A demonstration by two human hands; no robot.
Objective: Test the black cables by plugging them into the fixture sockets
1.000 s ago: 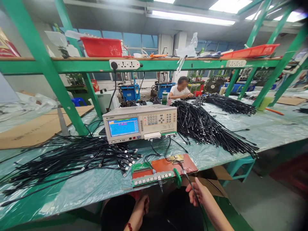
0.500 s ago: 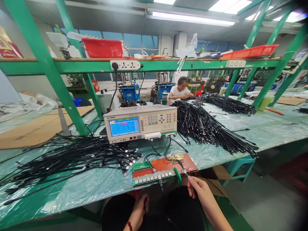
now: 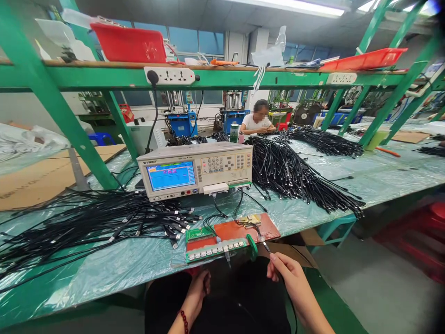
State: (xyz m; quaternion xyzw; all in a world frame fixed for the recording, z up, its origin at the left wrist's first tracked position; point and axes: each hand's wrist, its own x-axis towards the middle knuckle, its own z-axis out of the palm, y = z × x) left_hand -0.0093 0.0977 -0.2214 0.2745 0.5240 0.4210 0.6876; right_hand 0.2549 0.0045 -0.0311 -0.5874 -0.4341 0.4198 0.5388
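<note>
In the head view, my right hand [image 3: 288, 273] pinches the end of a black cable [image 3: 267, 247] at the right end of a test board [image 3: 222, 245]. The cable's tip meets a small connector on the board; whether it is fully seated I cannot tell. A trailing length of black cable hangs below this hand. Low at the table's front edge, my left hand [image 3: 199, 291] has its fingers curled, and what they hold, if anything, is hidden. A black USB plug [image 3: 227, 258] sticks out from the board's row of white sockets, with a green clip-like part [image 3: 251, 247] to its right.
Behind the board stands a bench tester [image 3: 194, 169] with a lit blue screen, wired to the board. Loose USB cables [image 3: 139, 218] lie left, and a big cable pile [image 3: 295, 171] lies right. A green frame [image 3: 243, 79] crosses above. A person [image 3: 257, 119] sits across the table.
The view has shifted, so the tester, board and shelf appear higher and slightly further left. My right hand stays on the cable end; my left hand stays curled low.
</note>
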